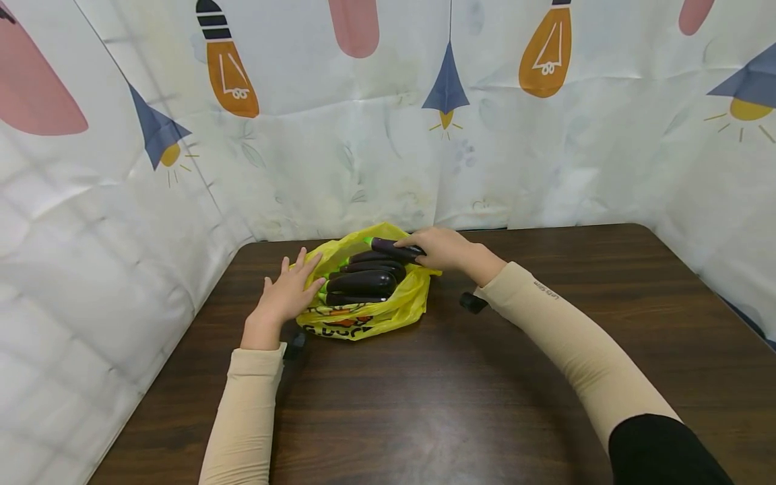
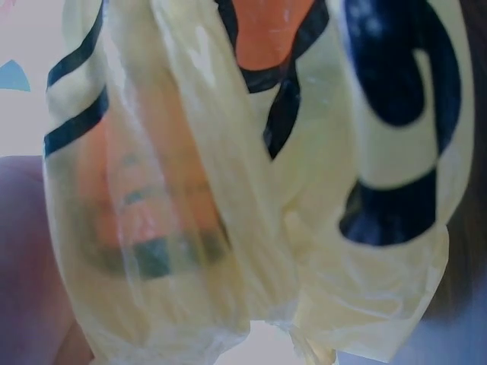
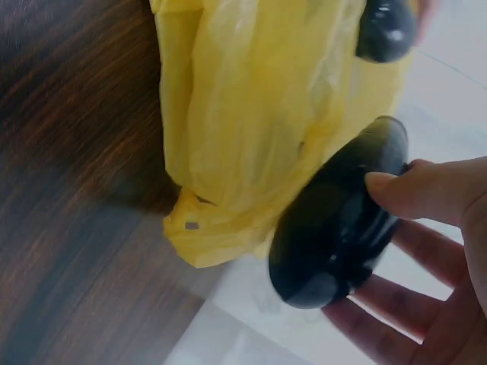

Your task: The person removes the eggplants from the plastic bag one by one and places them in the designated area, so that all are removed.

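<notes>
A yellow plastic bag with black and orange print stands with its mouth open at the back of the table. Inside lie several dark purple eggplants with green stem ends. My right hand grips one eggplant near its blunt end, over the bag's back right rim. In the right wrist view, thumb and fingers hold that glossy eggplant from both sides. My left hand is at the bag's left rim, its fingers spread. The bag's printed side fills the left wrist view.
The dark brown wooden table stretches in front of the bag and to both sides. A white printed curtain hangs close behind the table's back edge and along its left and right. Small black devices sit at both wrists.
</notes>
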A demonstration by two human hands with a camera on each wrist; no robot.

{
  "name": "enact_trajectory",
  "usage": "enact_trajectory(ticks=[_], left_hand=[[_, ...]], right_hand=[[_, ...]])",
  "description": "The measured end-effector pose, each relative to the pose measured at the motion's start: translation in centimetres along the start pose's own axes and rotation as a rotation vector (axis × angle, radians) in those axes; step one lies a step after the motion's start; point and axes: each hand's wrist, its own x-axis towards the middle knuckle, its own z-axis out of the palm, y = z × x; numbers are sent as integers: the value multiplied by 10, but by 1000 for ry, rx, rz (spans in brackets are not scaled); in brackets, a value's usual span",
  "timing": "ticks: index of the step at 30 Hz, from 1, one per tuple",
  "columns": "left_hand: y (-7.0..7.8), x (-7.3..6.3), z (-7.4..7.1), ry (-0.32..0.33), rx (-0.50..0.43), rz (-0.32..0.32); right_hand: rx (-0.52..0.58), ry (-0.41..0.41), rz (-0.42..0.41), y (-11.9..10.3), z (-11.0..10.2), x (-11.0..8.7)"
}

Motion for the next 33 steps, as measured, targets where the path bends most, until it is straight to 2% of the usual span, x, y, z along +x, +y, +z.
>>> enact_trajectory(ticks=[6,16,23,33], left_hand=[[2,-2,0,0,5,5],[4,-3,-1,0,4,3],[5,-3,0,3,11,4],[5,-1,1,0,5,3]], right_hand=[[-48,-11,-47,-3,6,15],[-39,10,-91,-6,19,37],[7,18,-83,-12,25,48],[-14,14,-65,-10,33,56]])
